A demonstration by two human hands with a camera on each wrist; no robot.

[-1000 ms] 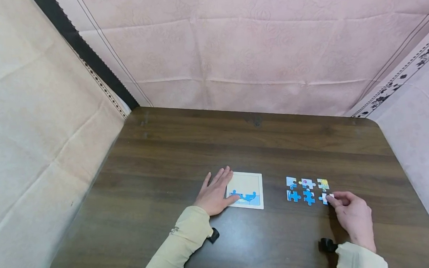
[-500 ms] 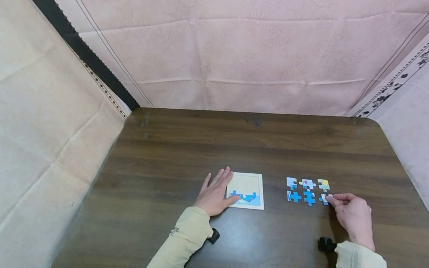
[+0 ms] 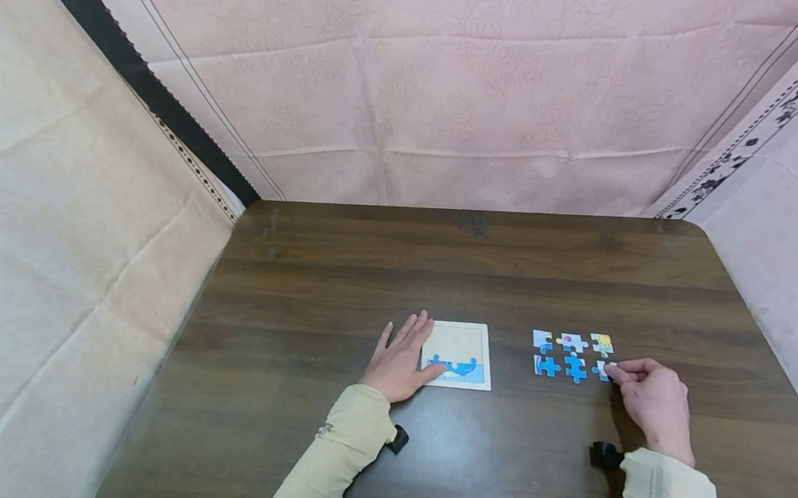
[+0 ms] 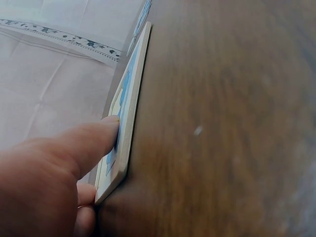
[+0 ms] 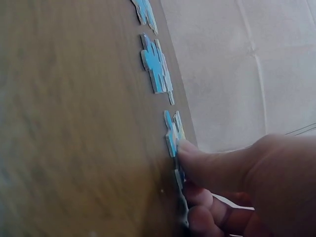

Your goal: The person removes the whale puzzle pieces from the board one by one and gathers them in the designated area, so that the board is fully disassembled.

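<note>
A square puzzle board (image 3: 461,336) with a pale rim lies on the table, its lower part filled with blue pieces. My left hand (image 3: 397,366) rests spread over the board's left side, the thumb lying on the blue picture, as the left wrist view also shows. At the right, my right hand (image 3: 654,405) holds a blue and white puzzle piece (image 3: 601,371) between thumb and fingers, low at the tabletop. The fingers cover part of that piece. Beside it lie several loose pieces in two rows, among them a yellow one (image 3: 602,344) and a blue one (image 3: 575,367).
The brown wooden table (image 3: 346,267) has rounded corners. Pale cloth hangs behind it (image 3: 432,104) and at both sides. Bare tabletop lies between the board and the loose pieces. A black wrist device (image 3: 606,454) sits by the right sleeve.
My right hand has shifted slightly left, its fingertips covering more of the puzzle piece. The left hand and the board have not visibly moved.
</note>
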